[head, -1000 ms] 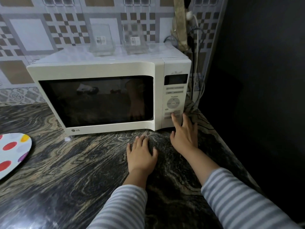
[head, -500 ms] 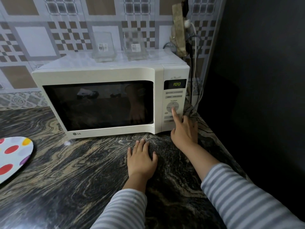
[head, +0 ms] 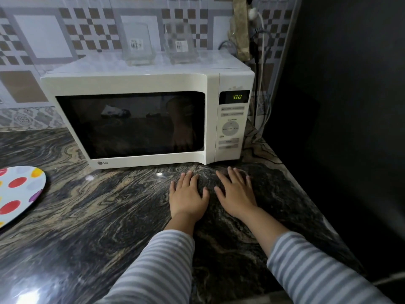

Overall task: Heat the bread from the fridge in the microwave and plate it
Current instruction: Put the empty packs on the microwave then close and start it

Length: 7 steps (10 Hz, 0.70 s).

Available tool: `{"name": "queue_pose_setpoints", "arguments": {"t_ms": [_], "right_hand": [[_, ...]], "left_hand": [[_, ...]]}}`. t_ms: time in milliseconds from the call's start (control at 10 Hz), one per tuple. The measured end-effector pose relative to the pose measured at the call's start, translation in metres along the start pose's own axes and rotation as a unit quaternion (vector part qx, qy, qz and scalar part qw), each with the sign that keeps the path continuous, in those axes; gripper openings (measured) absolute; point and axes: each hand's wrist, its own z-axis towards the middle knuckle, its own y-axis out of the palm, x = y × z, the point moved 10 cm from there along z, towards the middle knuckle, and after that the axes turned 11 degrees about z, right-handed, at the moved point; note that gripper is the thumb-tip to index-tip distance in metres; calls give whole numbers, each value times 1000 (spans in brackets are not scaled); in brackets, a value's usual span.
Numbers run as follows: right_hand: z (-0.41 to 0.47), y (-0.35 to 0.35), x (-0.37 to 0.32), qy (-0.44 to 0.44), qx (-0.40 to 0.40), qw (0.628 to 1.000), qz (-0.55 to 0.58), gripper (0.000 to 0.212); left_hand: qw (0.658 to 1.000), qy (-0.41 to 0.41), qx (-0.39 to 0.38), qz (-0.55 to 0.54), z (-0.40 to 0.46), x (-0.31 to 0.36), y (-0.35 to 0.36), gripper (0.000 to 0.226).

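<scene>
Nearest the camera we note two striped sleeves [head: 157, 266] reaching forward over the dark marbled worktop [head: 87, 216]. The left hand [head: 186, 196] lies flat on the worktop, palm down, fingers [head: 185, 178] straight and slightly spread, holding nothing. The right hand [head: 235, 194] lies just beside it, apart from it, also palm down with straight, spread fingers and nothing in its hold. The fingertips of both hands point at the microwave [head: 135, 84] and stop short of its base.

At the left edge of the worktop we see part of a white plate [head: 19, 194] with red, yellow and purple spots; it is well apart from the hands.

Further back the cream microwave stands on the worktop, door [head: 131, 126] closed. The dark glass shows only reflections, so we cannot tell whether the bread is inside; no bread shows anywhere in the view. On the control panel [head: 231, 128] at the right, the display [head: 236, 97] is lit with green digits, the two at the right reading 00.

On top of the microwave stand two clear containers [head: 137, 44] with barcode labels. Behind them is a patterned tile wall [head: 43, 34], and cables [head: 260, 62] hang at the microwave's right rear corner.
</scene>
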Motion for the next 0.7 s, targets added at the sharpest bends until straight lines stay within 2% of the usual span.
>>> {"name": "queue_pose_setpoints", "arguments": {"t_ms": [100, 700], "right_hand": [[-2, 10, 5, 7, -19, 1000, 7, 53], [-4, 10, 7, 9, -15, 1000, 3, 53]], "left_hand": [[1000, -2, 1, 0, 1, 0, 0, 59], [1000, 0, -5, 7, 1, 0, 3, 60]]}}
